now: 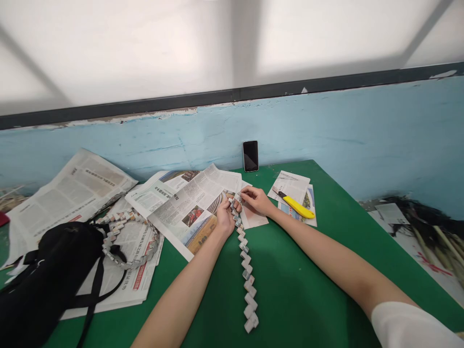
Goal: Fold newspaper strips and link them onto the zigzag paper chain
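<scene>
Black bag (pixel 68 246) far left, beside a folded-paper loop (pixel 125 217) lying on newspapers. Newspaper sheet (pixel 203 195) next. Left hand (pixel 225 217) grips the far part of a zigzag paper chain (pixel 248 278). Chain lies on green table (pixel 290 295), long axis near-to-far; free end points toward the wearer, far end leans slightly left. Phone (pixel 250 156) upright against wall. Right hand (pixel 259 199), fingertips drawn in at chain's far end; can't tell if gripping. Step looks like working the end link; calls for steady left hold, fine right fingertip work. Yellow utility knife (pixel 299 207) rests on paper pieces (pixel 290 183), right.
</scene>
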A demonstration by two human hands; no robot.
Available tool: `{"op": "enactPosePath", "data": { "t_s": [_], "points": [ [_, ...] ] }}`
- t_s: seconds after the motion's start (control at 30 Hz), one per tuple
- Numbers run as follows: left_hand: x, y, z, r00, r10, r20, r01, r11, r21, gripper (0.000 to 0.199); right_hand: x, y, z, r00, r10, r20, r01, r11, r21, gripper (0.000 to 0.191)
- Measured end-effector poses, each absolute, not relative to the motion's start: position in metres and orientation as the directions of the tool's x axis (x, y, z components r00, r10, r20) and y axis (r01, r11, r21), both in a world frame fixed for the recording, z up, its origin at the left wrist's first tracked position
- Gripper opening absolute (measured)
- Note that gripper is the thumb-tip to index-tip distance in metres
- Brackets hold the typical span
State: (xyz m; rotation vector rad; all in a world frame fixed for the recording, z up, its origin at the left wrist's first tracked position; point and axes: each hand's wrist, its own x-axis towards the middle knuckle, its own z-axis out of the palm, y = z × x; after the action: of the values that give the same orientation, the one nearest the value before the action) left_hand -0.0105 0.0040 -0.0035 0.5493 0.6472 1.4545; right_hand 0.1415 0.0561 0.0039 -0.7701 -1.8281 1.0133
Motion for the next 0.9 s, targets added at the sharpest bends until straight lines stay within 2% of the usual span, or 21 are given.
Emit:
{"op": "enactPosePath", "data": {
  "t_s": [0.3, 0.5, 0.9],
  "points": [
    [-0.009, 0.005, -0.005, -0.025, 0.998, -0.05, -0.706, 0.017, 0.708, 0.018, 0.14, 0.056, 0.001, -0.345, 0.845, 0.41, 0.099, 0.467, -0.879, 0.03],
    [-0.007, 0.011, -0.012, -0.146, 0.983, -0.108, -0.66, -0.015, 0.751, 0.032, 0.141, 0.055, 0.001, -0.208, 0.857, 0.472, 0.128, 0.502, -0.855, 0.034],
    [-0.004, 0.01, -0.019, -0.203, 0.977, -0.058, -0.586, -0.074, 0.807, 0.04, 0.142, 0.051, 0.006, -0.338, 0.819, 0.465, 0.181, 0.541, -0.821, 0.029]
  ]
}}
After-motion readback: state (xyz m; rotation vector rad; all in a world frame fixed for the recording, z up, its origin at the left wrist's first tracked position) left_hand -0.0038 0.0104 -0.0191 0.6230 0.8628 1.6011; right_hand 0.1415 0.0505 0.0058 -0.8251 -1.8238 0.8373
